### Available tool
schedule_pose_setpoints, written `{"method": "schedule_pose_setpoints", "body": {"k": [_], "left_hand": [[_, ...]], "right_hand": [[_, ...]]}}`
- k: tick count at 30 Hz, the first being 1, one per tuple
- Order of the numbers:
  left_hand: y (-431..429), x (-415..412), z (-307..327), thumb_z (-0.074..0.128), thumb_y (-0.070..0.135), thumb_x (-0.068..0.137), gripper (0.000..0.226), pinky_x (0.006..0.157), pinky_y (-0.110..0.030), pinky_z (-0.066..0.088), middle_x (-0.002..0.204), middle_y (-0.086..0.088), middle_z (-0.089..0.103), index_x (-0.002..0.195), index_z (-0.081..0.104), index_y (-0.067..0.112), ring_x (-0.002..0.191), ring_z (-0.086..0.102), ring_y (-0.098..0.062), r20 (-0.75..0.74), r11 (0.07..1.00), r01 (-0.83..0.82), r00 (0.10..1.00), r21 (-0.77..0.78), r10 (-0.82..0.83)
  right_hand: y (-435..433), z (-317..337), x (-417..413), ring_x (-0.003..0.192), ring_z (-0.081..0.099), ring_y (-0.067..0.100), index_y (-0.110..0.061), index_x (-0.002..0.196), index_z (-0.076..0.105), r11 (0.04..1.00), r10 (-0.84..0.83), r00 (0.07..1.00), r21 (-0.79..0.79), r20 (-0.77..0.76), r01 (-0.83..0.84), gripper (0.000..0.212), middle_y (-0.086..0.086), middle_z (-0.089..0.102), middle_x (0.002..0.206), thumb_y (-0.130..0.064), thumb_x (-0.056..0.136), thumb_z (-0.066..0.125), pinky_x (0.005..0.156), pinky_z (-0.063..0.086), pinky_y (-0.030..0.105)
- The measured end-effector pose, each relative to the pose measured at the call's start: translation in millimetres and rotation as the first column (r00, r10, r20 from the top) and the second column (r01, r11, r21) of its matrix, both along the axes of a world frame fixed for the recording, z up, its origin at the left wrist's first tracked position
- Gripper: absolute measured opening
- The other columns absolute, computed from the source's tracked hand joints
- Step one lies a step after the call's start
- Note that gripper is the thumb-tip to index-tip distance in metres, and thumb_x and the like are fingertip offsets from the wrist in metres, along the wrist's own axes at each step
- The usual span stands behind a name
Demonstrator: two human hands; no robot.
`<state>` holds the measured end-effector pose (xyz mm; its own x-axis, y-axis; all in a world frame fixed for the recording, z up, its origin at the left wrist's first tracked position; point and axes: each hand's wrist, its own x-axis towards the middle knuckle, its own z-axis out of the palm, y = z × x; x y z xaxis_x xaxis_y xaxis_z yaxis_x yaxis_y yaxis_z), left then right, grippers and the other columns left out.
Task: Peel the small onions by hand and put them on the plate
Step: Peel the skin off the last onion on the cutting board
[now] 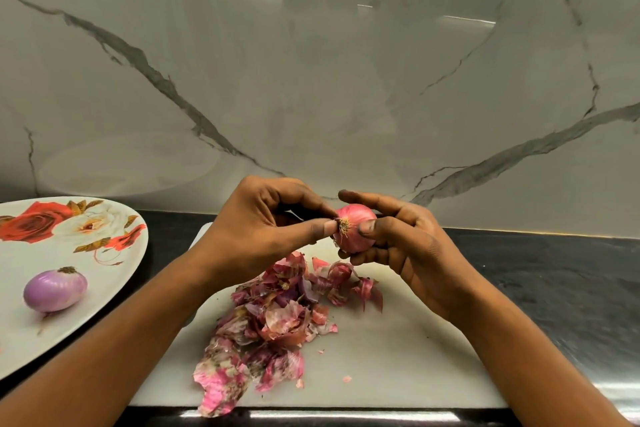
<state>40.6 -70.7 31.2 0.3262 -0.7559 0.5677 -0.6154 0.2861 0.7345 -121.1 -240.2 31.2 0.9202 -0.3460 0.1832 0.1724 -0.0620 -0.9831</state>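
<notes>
- While the right hand curls fingers and thumb round the onion at centre frame, above the board, the left hand pinches the root tuft between thumb and forefinger. Both hands are closed on the same bulb.
- Pulling on the tuft alone will likely snap off the dry roots without lifting any skin, leaving the pink outer layer on.
- The skin looks smooth and glossy. A hard tug from the left could pop the bulb out of the right hand's hold, so it drops onto the peels below or rolls to the dark counter at right.
- A nail dug too deep would tear good flesh away with the skin.
- The plate sits at far left of the frame with one peeled onion on it. On the carry across, a forearm could knock the rim and set that round bulb rolling.
- Loose peels lie near the board's lower edge, where a wrist could sweep them off.
</notes>
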Motion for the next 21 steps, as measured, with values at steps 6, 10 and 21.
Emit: {"method": "schedule_pose_setpoints", "body": {"k": [6, 10, 21], "left_hand": [[3.0, -0.7, 3.8, 0.079, 0.013, 0.09, 0.009, 0.071, -0.031, 0.061, 0.088, 0.001, 0.077, 0.099, 0.081, 0.014, 0.079, 0.074, -0.025, -0.014, 0.999, -0.014, 1.0, 0.051, 0.015], [5.8, -0.4, 5.6, 0.081, 0.009, 0.088, 0.008, 0.072, -0.03, 0.061, 0.088, -0.003, 0.077, 0.095, 0.081, 0.012, 0.081, 0.075, -0.024, -0.052, 0.995, 0.015, 0.999, 0.097, -0.01], [8.1, -7.1, 8.0, 0.089, 0.016, 0.078, 0.018, 0.074, -0.031, 0.063, 0.086, -0.006, 0.079, 0.092, 0.08, 0.008, 0.08, 0.077, -0.024, -0.068, 0.961, 0.133, 0.99, 0.244, -0.12]], "right_hand": [[-3.2, 1.1, -1.0, 0.088, 0.075, 0.035, -0.006, 0.117, 0.075, 0.997, -0.068, 0.997, 0.034, 0.022, 0.067, 0.037, 0.024, 0.077, 0.106, -0.019, 0.086, 0.061, 0.074, 0.062, 0.03], [-7.8, 1.5, -3.4, 0.086, 0.071, 0.026, -0.005, 0.118, 0.075, 0.989, -0.121, 0.992, 0.09, 0.045, 0.117, 0.039, 0.025, 0.075, 0.11, -0.03, 0.089, 0.063, 0.071, 0.058, 0.032], [-3.6, 4.4, -4.8, 0.084, 0.073, 0.024, 0.0, 0.123, 0.068, 0.974, -0.054, 0.998, 0.223, 0.034, 0.045, 0.044, 0.018, 0.075, 0.103, -0.028, 0.09, 0.069, 0.074, 0.062, 0.024]]}}
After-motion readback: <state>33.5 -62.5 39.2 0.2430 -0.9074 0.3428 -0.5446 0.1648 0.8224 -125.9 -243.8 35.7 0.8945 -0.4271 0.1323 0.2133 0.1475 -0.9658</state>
